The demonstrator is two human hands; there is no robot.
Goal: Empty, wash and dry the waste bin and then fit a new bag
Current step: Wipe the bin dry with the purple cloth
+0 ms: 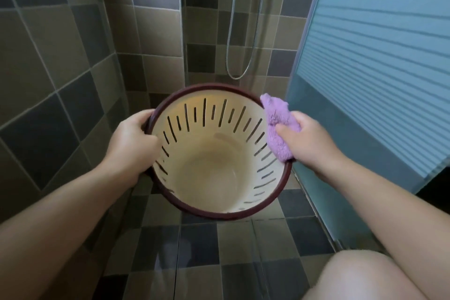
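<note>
A cream waste bin (209,168) with slotted walls and a dark red rim is held above the tiled floor, its mouth tilted toward me and nothing inside it. My left hand (132,136) grips the rim on the left, thumb inside the wall. My right hand (309,139) holds a fluffy purple cloth (277,126) against the rim and inner wall on the right.
Tiled shower walls (60,56) close in on the left and behind. A metal shower hose (246,66) hangs on the back wall. A frosted glass door (365,68) stands on the right. My bare knee (379,277) is at the lower right, above the tiled floor (219,251).
</note>
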